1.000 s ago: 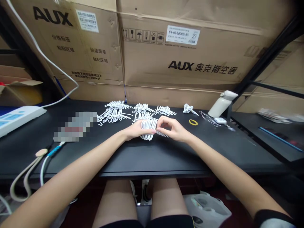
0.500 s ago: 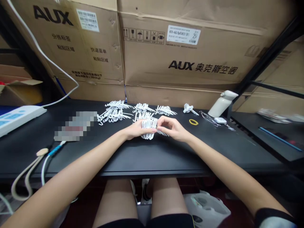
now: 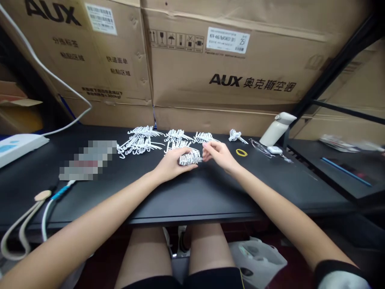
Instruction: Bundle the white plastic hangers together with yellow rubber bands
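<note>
My left hand [image 3: 173, 163] is closed around a bundle of white hooks [image 3: 189, 159], their curved ends stacked in a row. The narrow ends of the bundle point right, toward my right hand [image 3: 219, 155]. My right fingers are curled with the thumb close against them; whatever they pinch, if anything, is too small to make out. Just behind my hands lie several piles of similar white hooks [image 3: 142, 144]. Farther right on the black table [image 3: 192, 200] are a small gathered bunch of white hooks [image 3: 236, 135] and a yellow ring [image 3: 241, 152], apart from both hands.
A pale bottle [image 3: 277, 129] stands tilted in view at the back right, beside glasses [image 3: 261, 148] and a white case [image 3: 274, 150]. On the left are a blurred-out flat object [image 3: 90, 160], a cable and a power strip [image 3: 22, 146]. Large cardboard boxes [image 3: 192, 92] wall the back.
My left hand has turned the hook bundle, so its curved ends now face differently. My right hand has drawn slightly away from the bundle. The whole view has shifted a little.
</note>
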`<state>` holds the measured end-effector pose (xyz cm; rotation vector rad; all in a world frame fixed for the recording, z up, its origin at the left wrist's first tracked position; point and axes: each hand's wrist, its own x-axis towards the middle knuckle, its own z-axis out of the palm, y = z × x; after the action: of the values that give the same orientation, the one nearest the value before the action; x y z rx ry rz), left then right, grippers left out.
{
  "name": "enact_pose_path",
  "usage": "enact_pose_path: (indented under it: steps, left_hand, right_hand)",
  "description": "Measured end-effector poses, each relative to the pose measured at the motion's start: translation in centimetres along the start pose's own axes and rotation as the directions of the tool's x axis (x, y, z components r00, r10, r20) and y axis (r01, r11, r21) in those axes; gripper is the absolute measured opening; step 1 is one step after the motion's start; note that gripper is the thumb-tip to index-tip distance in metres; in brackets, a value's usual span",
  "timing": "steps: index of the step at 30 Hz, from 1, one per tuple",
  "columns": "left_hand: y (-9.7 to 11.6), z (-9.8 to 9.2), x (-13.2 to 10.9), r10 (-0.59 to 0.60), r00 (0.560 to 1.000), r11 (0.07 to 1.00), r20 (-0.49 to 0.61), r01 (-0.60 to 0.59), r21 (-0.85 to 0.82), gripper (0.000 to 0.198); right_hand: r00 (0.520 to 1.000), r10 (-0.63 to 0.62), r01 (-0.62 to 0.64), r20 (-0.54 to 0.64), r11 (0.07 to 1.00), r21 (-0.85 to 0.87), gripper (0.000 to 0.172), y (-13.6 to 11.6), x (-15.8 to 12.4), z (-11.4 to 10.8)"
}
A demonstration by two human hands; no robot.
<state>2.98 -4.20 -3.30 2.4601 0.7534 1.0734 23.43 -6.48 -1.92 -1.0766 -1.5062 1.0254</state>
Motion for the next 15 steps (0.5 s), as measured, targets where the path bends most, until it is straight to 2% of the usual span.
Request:
enact_pose_path:
  steps: [2, 5, 7, 9, 11, 13, 15]
  left_hand:
    - [-0.2, 0.0, 0.0, 0.228, 0.974, 0.952, -0.012, -0.221, 0.213, 0.027]
    - [-0.5, -0.1, 0.2, 0.467, 0.883, 0.800, 0.044, -0.444, 0.403, 0.023]
    - [-0.5, -0.1, 0.2, 0.562, 0.826, 0.716, 0.045, -0.513, 0.473, 0.026]
    - [-0.5, 0.0, 0.1, 0.617, 0.786, 0.665, 0.032, -0.543, 0.513, 0.028]
    - [-0.5, 0.0, 0.0, 0.611, 0.792, 0.672, 0.008, -0.524, 0.524, 0.031]
    - [-0.5, 0.1, 0.0, 0.535, 0.843, 0.740, -0.051, -0.438, 0.511, 0.034]
    - [-0.7, 0.2, 0.0, 0.404, 0.900, 0.845, -0.163, -0.300, 0.442, 0.044]
  right_hand:
    - [0.991, 0.131, -0.130, -0.019, 0.991, 0.036, 0.042, 0.1, 0.3, -0.1]
    - [0.975, 0.223, -0.222, -0.011, 0.973, 0.069, 0.035, -0.2, 0.3, -0.4]
    - [0.964, 0.251, -0.260, 0.086, 0.958, 0.118, 0.031, -0.5, 0.1, -0.7]
    - [0.928, 0.266, -0.322, 0.262, 0.925, 0.201, 0.027, -0.4, -0.1, -0.9]
    - [0.892, 0.248, -0.369, 0.379, 0.882, 0.292, 0.021, -0.1, -0.2, -1.0]
    - [0.908, 0.219, -0.351, 0.358, 0.865, 0.359, 0.019, 0.3, -0.2, -0.8]
    - [0.937, 0.198, -0.307, 0.288, 0.861, 0.406, 0.019, 0.7, -0.1, -0.5]
